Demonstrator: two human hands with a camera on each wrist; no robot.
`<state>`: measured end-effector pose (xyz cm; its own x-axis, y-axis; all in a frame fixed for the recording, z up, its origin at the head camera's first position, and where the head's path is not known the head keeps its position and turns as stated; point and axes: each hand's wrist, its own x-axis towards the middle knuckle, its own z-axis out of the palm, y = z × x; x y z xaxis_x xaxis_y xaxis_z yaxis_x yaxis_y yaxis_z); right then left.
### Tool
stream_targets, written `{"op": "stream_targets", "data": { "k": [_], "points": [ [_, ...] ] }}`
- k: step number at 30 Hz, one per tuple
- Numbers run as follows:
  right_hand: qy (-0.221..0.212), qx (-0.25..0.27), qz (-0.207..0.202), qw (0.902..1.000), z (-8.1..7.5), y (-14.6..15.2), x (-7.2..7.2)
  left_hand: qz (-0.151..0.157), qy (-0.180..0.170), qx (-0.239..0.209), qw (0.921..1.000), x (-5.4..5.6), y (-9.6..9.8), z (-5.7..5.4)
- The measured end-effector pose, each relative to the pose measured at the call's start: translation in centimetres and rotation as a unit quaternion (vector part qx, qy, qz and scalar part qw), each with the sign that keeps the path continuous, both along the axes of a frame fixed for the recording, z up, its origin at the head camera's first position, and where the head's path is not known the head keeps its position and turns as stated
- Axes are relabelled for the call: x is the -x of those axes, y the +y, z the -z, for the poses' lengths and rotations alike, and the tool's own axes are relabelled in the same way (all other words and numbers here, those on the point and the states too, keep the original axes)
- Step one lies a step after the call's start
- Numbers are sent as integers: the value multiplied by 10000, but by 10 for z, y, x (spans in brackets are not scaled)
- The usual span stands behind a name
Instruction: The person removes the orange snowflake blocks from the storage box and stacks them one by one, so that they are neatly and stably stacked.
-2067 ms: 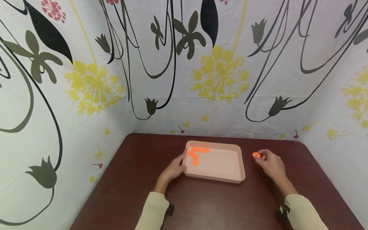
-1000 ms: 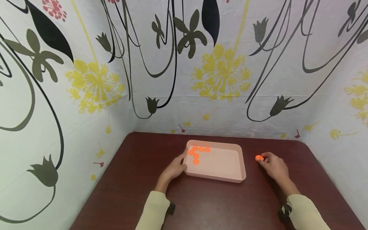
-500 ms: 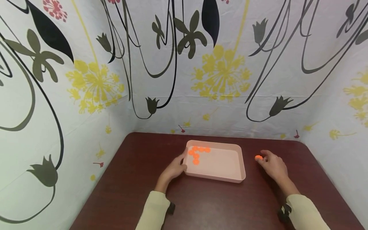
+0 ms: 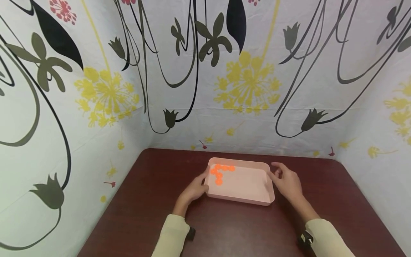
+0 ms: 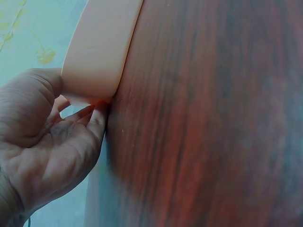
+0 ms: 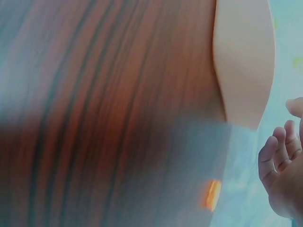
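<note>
The pink tray (image 4: 244, 182) lies on the table with several flat orange disc-like pieces (image 4: 218, 175) inside, set in two short rows at its left. My left hand (image 4: 194, 187) grips the tray's left side, thumb at the rim; in the left wrist view its fingers reach to the tray's underside. My right hand (image 4: 288, 182) is by the tray's right rim, fingers loosely bent and nothing between them. In the right wrist view an orange piece (image 6: 214, 195) rests on the table below the tray; the hand hides it in the head view.
The dark red-brown table (image 4: 224, 228) has rounded far corners. A white cloth (image 4: 192, 89) printed with flowers hangs behind it and along both sides. Black wrist cameras sit at both sleeves.
My right hand has let go of the orange piece it was pinching and moved left to the tray's right rim. The left hand and the tray have stayed in place.
</note>
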<state>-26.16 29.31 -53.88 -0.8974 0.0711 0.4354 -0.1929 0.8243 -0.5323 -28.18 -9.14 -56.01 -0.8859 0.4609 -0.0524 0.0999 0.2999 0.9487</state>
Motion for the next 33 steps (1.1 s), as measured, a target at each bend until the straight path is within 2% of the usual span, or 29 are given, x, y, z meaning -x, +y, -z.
{"op": "stream_targets", "data": {
  "k": [6, 13, 17, 20, 26, 33],
  "points": [
    [-48, 87, -351, 9993, -6, -34, 2, -34, 29, 40, 10000, -1, -1, -2],
    [-287, 222, -928, 9950, -11, -77, 1, -640, 127, 841, 9943, -2, -2, -3],
    [-540, 204, -1215, 9909, -10, -105, 1, -627, 206, 898, 9938, -1, -3, -3],
    [-774, 182, -1248, 9890, -7, -127, 2, -625, 217, 919, 9936, 0, -4, -2],
    [-1266, 200, -1036, 9863, -1, -162, 5, -615, 221, 909, 9937, 2, -6, 0],
    [-1799, 254, -1105, 9771, 6, -173, 9, -566, 166, 868, 9945, 2, 1, 3]
  ]
}}
